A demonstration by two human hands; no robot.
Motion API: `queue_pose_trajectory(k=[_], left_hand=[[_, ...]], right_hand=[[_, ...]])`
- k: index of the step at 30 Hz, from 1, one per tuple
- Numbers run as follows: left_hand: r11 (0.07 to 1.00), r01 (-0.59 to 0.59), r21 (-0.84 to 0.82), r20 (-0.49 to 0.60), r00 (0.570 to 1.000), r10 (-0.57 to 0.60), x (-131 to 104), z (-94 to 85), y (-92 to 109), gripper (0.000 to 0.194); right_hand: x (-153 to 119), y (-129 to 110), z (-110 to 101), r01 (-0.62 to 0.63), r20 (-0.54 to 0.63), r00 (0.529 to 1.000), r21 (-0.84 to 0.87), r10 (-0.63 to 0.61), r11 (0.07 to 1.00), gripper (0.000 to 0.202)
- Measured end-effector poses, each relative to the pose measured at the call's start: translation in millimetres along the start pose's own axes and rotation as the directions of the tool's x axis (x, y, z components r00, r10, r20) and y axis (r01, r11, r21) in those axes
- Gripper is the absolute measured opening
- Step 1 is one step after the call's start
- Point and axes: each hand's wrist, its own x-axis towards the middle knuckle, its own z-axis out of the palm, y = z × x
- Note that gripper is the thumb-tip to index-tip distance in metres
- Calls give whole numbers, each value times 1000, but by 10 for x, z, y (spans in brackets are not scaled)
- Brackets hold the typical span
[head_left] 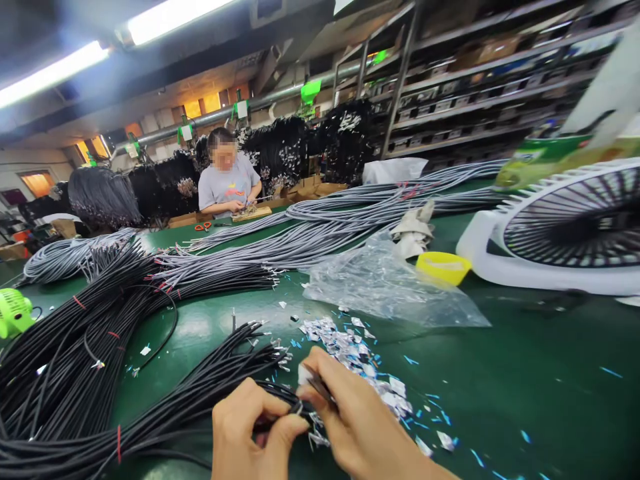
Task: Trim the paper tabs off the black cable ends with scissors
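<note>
My left hand (pixel 250 430) pinches the end of a black cable (pixel 280 395) at the near edge of the green table (pixel 525 387). My right hand (pixel 357 417) grips a small dark tool (pixel 316 383) with a bit of white foil at its tip, touching the cable end. The cable belongs to a bundle of black cables (pixel 165 400) fanning out to the left. A pile of torn silver foil scraps (pixel 350 353) lies just beyond my right hand.
More black cable bundles (pixel 85 313) and grey cable bundles (pixel 320 230) cross the table. A clear plastic bag (pixel 385 283), yellow dish (pixel 443 267) and white fan (pixel 565 230) sit right. A green object (pixel 14 312) lies left. Another person (pixel 227 180) works opposite.
</note>
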Motion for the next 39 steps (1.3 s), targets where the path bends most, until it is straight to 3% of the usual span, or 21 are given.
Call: queue_pose_trajectory(k=[4, 5, 7, 10, 13, 17, 19, 22, 24, 26, 28, 30, 32, 35, 39], left_hand=[[986, 141, -93, 0, 990, -141, -19, 6, -32, 29], [982, 152, -109, -5, 988, -153, -19, 9, -41, 30], [981, 150, -125, -14, 988, -153, -18, 15, -49, 29], [986, 122, -114, -16, 992, -125, -14, 14, -41, 25], [995, 60, -83, -21, 998, -62, 2, -5, -28, 21], [997, -36, -74, 1, 999, 36, 33, -28, -22, 21], [997, -39, -70, 33, 999, 41, 37, -27, -21, 28], [998, 51, -29, 99, 994, -48, 20, -16, -23, 47], [990, 137, -28, 153, 979, -131, -2, -8, -29, 56], [972, 224, -65, 193, 959, -208, -24, -1, -39, 61], [947, 299, -115, 190, 943, -274, -38, 8, -49, 63], [935, 321, -152, 142, 943, -301, -43, 20, -54, 61], [941, 287, -180, 86, 957, -276, -40, 33, -53, 54], [957, 215, -195, 35, 977, -212, -31, 38, -38, 40], [987, 99, -129, -5, 995, -100, 1, -2, -5, 23]], right_hand=[[88, 56, -117, -70, -155, 986, -82, 57, 994, 35], [88, 42, -131, -89, -148, 986, -71, 78, 994, 34], [74, -12, -130, -134, 6, 991, 46, 133, 990, 37], [70, -102, -95, -316, 265, 928, 192, 261, 929, 45], [91, -127, -91, -435, 356, 869, 216, 345, 874, 51], [36, -45, -125, -478, 439, 830, 245, 343, 843, 52], [-19, 4, -126, -417, 404, 859, 199, 313, 887, 38], [-64, 38, -95, -37, 292, 956, -12, 39, 999, 13], [-56, 34, -79, 234, 228, 952, -118, -203, 965, 19], [-28, 16, -95, 322, 131, 944, -181, -301, 929, 21], [8, -11, -142, 167, -63, 981, -220, -185, 961, 17], [40, -49, -190, -70, -196, 980, -150, 40, 986, 18], [61, -94, -206, -183, -57, 982, -20, 181, 983, 23], [59, -145, -166, -237, 217, 952, 84, 214, 968, 28], [-40, -132, -101, -416, 295, 891, 229, 344, 880, 40]])
